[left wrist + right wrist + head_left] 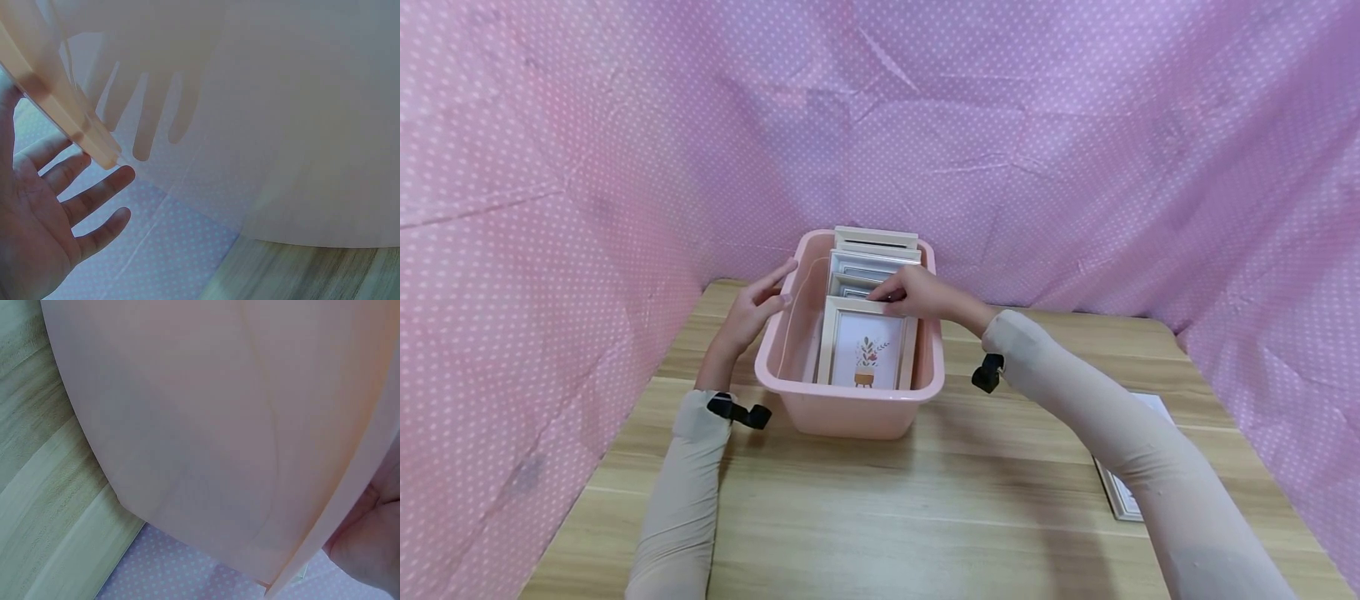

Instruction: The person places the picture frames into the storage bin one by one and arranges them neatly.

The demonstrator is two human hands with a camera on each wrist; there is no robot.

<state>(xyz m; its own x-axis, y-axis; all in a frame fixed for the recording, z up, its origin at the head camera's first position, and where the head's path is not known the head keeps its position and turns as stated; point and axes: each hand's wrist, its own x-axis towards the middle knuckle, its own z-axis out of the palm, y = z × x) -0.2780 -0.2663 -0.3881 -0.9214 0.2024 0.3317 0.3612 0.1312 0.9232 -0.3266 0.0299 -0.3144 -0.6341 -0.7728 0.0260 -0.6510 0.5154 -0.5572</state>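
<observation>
A pink plastic bin (850, 410) stands on the wooden table (925, 517); several picture frames stand upright in it, one behind another. The front frame (867, 350) shows a potted plant print. My right hand (904, 293) reaches over the bin's right rim and pinches the top edge of that front frame. My left hand (762, 305) is beside the bin's left rim, fingers straight and spread, thumb by the rim. The left wrist view shows that open palm (56, 212) under the bin's rim (62, 112). The right wrist view shows mostly the bin's wall (219, 425).
Another white frame (1122, 493) lies flat on the table at the right, partly hidden by my right forearm. Pink dotted cloth (550, 208) closes in the table at the left, back and right.
</observation>
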